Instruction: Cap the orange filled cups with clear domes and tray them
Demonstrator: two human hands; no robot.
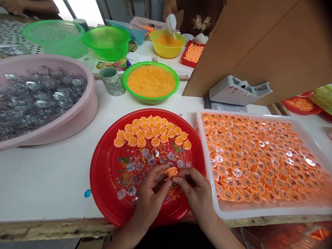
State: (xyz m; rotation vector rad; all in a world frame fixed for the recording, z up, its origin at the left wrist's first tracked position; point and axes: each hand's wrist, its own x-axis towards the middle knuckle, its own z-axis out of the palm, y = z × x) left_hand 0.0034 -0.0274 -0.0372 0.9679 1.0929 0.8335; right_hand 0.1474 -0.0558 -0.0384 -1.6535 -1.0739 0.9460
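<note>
Between the fingertips of both hands is a small orange toy cup (pixel 171 172), held over the front half of a round red tray (pixel 103 193). My left hand (pixel 154 190) pinches it from the left. On its other side the thumb and forefinger of my right hand (pixel 195 188) close on it. Several orange cups on saucers (pixel 148 134), with yellow bits inside, stand in rows across the tray's far half. Small clear domed covers (pixel 151 160) lie loose in the middle and front of the tray, partly hidden by my hands.
A white bin (pixel 220 209) of finished-looking orange pieces stands right. Left is a pink basin (pixel 89 90) of clear plastic parts. Behind are a green bowl (pixel 150 101) of yellow bits, a mug (pixel 111 81), a tape dispenser (pixel 238 90) and cardboard (pixel 246 45). A gloved co-worker's hand (pixel 171 24) is over a yellow bowl.
</note>
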